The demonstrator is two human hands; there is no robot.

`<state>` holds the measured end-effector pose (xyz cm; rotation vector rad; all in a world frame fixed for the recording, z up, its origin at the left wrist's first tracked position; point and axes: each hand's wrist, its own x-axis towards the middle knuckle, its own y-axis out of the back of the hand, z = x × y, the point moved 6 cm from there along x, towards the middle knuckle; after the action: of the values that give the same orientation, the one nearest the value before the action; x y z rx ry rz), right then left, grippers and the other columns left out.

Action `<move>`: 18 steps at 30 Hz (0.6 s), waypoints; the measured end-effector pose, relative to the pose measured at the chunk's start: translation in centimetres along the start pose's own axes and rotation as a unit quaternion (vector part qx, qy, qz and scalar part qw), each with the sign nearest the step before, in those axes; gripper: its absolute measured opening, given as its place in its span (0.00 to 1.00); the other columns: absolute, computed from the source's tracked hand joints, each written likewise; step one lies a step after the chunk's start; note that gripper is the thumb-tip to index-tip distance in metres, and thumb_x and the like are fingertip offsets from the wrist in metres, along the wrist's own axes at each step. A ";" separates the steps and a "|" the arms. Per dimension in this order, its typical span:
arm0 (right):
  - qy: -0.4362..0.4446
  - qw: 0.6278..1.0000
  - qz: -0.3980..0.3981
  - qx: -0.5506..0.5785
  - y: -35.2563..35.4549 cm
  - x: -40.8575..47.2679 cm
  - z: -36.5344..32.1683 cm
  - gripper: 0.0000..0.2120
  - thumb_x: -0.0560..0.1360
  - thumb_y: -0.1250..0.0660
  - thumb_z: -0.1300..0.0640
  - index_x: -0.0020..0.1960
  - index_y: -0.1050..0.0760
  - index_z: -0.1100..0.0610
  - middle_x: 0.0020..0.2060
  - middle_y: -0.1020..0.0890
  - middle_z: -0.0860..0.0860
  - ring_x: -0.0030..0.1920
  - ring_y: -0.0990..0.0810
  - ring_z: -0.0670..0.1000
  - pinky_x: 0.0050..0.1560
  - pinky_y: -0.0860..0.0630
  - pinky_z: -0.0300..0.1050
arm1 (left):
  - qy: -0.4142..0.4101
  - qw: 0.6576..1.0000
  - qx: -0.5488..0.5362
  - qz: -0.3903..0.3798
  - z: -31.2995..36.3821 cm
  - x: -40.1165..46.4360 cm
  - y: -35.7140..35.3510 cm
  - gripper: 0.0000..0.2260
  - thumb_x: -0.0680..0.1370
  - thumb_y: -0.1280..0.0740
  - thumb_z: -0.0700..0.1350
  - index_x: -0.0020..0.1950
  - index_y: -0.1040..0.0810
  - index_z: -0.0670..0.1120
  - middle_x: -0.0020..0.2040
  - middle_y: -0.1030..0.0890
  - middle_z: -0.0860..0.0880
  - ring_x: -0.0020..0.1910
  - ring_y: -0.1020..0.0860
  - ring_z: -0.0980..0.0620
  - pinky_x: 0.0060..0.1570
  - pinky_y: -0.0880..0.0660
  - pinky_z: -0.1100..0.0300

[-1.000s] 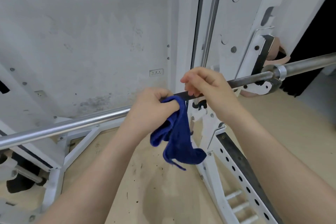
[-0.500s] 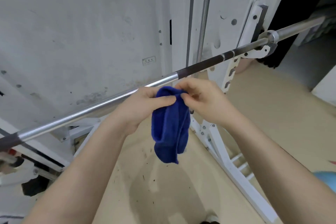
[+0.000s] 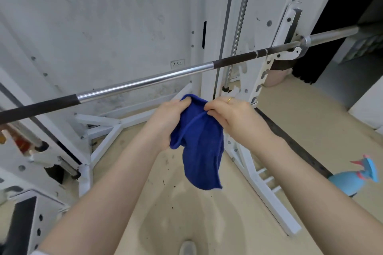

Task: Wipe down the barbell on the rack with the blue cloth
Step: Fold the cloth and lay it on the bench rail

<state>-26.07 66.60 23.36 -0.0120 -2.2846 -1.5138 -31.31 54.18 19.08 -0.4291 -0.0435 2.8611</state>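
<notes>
Holding the deep-blue terry cloth (image 3: 199, 143) between them, both hands sit below and in front of the long steel barbell with dark knurled sections (image 3: 145, 80), touching no part of it. The left hand (image 3: 165, 122) grips a bunched upper corner of the cloth with curled fingers; the right hand (image 3: 234, 118) pinches the top edge just beside it, and the rest hangs loose beneath. This looks like regrouping the cloth before another pass. To do it well, fold it into a thick pad with a fresh face out, wrap that round the shaft, and draw it along in long strokes while twisting, working into the knurling. The barbell lies on the white steel rack (image 3: 288, 54), above and beyond the hands. No brand, label or writing can be read anywhere.
</notes>
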 end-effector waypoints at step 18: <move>0.022 0.994 0.034 0.098 -3.1 -13.1 -14.4 0.08 0.79 0.40 0.60 0.51 0.23 0.59 0.41 0.19 0.50 0.45 0.21 0.52 0.46 0.28 0.43 | -0.055 0.966 0.233 -0.100 -10.1 -21.8 6.7 0.16 0.71 0.35 0.51 0.50 0.22 0.39 0.49 0.18 0.38 0.46 0.20 0.43 0.50 0.25 0.43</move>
<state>-10.05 55.27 21.12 -0.0018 -2.3616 -1.2393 -9.75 42.27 15.16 -0.1571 0.5252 2.5768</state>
